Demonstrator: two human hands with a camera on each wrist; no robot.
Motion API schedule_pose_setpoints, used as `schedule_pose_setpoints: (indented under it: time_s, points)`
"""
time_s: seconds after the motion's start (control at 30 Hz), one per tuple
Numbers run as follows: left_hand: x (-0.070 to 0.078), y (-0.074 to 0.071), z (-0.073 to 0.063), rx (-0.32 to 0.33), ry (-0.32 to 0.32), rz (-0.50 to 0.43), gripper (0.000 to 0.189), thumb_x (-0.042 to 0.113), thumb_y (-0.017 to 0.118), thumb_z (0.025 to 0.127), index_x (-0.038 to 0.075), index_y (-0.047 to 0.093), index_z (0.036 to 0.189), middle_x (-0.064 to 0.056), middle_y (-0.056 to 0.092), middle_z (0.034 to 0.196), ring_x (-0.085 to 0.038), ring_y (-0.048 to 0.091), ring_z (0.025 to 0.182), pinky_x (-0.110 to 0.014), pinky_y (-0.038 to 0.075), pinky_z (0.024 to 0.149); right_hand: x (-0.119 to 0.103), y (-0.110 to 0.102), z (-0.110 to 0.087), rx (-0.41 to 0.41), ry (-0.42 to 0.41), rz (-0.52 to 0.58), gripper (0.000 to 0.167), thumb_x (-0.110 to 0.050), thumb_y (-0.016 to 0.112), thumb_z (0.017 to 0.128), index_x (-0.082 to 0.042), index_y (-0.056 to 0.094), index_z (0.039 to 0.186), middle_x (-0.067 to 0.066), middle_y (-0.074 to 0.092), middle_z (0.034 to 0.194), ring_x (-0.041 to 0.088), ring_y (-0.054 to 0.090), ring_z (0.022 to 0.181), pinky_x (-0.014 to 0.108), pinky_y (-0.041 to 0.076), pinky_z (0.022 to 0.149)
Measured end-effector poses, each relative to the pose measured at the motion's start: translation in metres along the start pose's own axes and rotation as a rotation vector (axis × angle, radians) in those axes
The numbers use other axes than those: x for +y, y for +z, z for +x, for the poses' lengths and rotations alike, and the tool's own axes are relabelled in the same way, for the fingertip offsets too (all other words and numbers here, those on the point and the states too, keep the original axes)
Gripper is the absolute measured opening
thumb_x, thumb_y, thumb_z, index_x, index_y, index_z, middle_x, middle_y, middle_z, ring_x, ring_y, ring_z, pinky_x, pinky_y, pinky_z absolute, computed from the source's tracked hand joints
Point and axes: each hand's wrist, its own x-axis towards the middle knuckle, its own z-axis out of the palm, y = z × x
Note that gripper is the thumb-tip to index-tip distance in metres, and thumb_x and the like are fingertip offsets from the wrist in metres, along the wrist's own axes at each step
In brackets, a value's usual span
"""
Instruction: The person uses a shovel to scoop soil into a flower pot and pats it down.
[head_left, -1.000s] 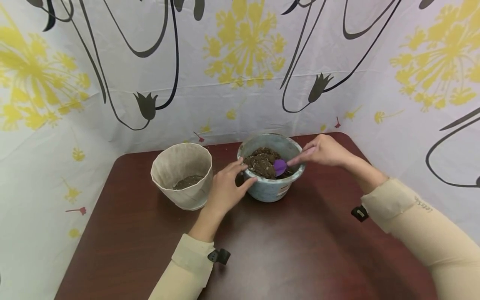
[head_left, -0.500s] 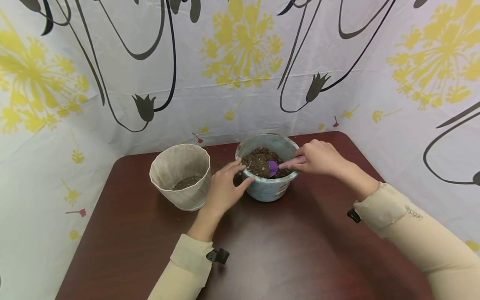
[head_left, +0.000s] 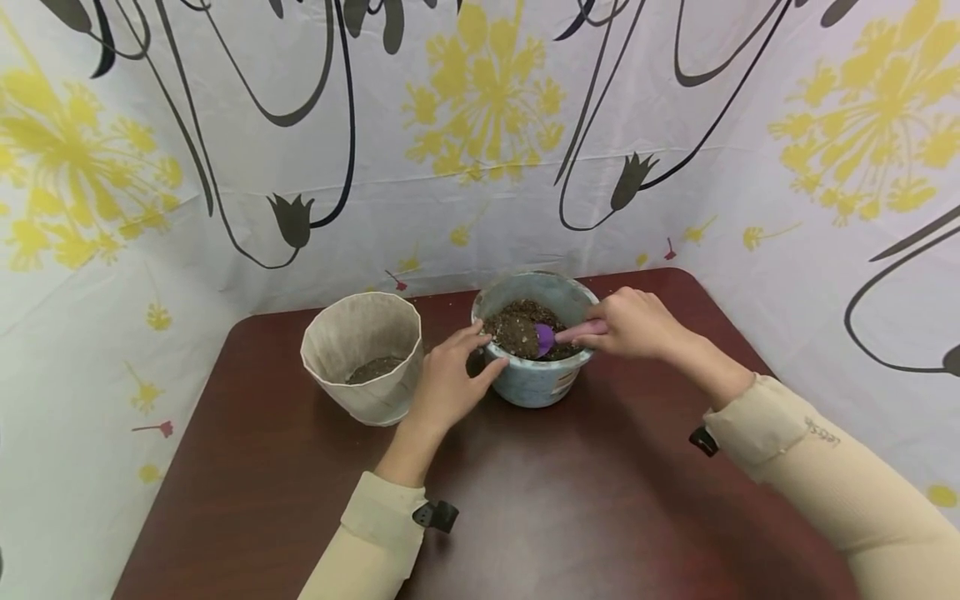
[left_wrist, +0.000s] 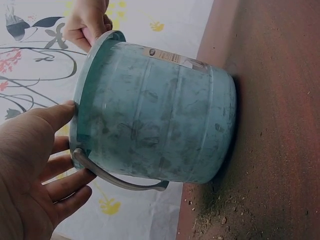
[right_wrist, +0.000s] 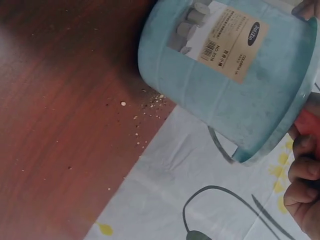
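A blue bucket (head_left: 534,385) with dark soil (head_left: 517,332) in it stands at the back of the table. My left hand (head_left: 447,379) steadies its near left rim, thumb and bent fingers spread along it. In the left wrist view, the lower fingers lie by the bucket's grey handle (left_wrist: 122,182). My right hand (head_left: 637,323) grips a small trowel (head_left: 545,340) by its pink handle over the right rim. The trowel's purple blade is partly in the soil. From the right wrist, the fingers (right_wrist: 302,192) show curled round a reddish handle (right_wrist: 309,123).
A whitish plant pot (head_left: 363,333) with a little soil at its bottom stands left of the bucket. Soil crumbs (left_wrist: 212,212) are scattered on the dark red table (head_left: 555,492). A patterned white sheet (head_left: 480,208) hangs close behind the table and at both sides.
The right hand has moved left and slightly down with the trowel, bringing its purple blade farther left in the soil. The left hand keeps its place at the bucket's rim.
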Motion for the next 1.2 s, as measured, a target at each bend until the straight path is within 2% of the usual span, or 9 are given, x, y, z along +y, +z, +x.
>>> schedule_pose_setpoints:
  time_s: [0.2,0.33,0.43,0.57,0.73,0.9,1.2]
  points:
    - [-0.001,0.0,0.0,0.006,0.003,-0.003,0.05,0.045,0.073,0.093,0.009,0.071,0.127,-0.004,0.056,0.147,-0.026,0.056,0.132,-0.047,0.045,0.108,0.003,0.004,-0.007,0.084,0.01,0.063,0.016,-0.026,0.086,0.08,-0.014,0.083,0.09,-0.005,0.07,0.066,0.009,0.055,0.055,0.038,0.048,0.05]
    - [-0.001,0.001,0.0,0.006,-0.001,-0.001,0.051,0.045,0.073,0.093,0.009,0.071,0.128,-0.002,0.056,0.148,-0.026,0.056,0.132,-0.047,0.045,0.108,0.005,0.008,-0.011,0.16,-0.009,0.116,0.015,-0.029,0.086,0.082,-0.019,0.085,0.093,-0.014,0.06,0.053,0.004,0.04,0.048,0.03,0.038,0.044]
    - [-0.002,0.001,0.0,0.012,0.006,0.002,0.05,0.045,0.073,0.093,0.01,0.071,0.128,-0.002,0.056,0.147,-0.026,0.056,0.131,-0.046,0.046,0.108,0.008,0.01,-0.015,0.214,-0.019,0.141,0.011,-0.027,0.086,0.082,-0.016,0.083,0.082,-0.016,0.057,0.05,0.004,0.036,0.048,0.028,0.035,0.044]
    - [-0.003,0.002,0.001,0.026,0.024,-0.004,0.049,0.044,0.074,0.092,0.009,0.071,0.127,-0.003,0.057,0.146,-0.026,0.057,0.13,-0.046,0.046,0.107,0.012,0.012,-0.019,0.263,-0.015,0.156,0.021,-0.022,0.087,0.08,-0.014,0.071,0.068,-0.012,0.061,0.055,0.006,0.045,0.05,0.029,0.04,0.049]
    - [-0.004,0.003,0.0,0.035,0.033,-0.013,0.048,0.042,0.075,0.092,0.008,0.072,0.126,-0.004,0.058,0.145,-0.026,0.058,0.13,-0.046,0.046,0.107,0.017,0.015,-0.025,0.31,0.0,0.157,0.019,-0.021,0.087,0.08,-0.013,0.073,0.07,-0.011,0.062,0.056,0.009,0.05,0.052,0.033,0.044,0.052]
    - [-0.003,0.001,0.0,0.034,0.034,-0.014,0.048,0.041,0.075,0.092,0.007,0.072,0.126,-0.004,0.058,0.145,-0.027,0.058,0.13,-0.047,0.047,0.107,0.018,0.016,-0.03,0.341,0.033,0.162,0.017,-0.024,0.087,0.079,-0.01,0.078,0.077,-0.007,0.068,0.062,0.012,0.056,0.056,0.035,0.047,0.054]
    - [-0.001,0.002,0.0,0.024,0.009,-0.03,0.048,0.043,0.071,0.094,0.008,0.071,0.126,-0.003,0.057,0.146,-0.027,0.057,0.13,-0.047,0.046,0.107,0.018,0.015,-0.035,0.336,0.083,0.176,0.019,-0.026,0.087,0.08,-0.008,0.08,0.084,-0.003,0.073,0.07,0.017,0.063,0.062,0.039,0.049,0.058]
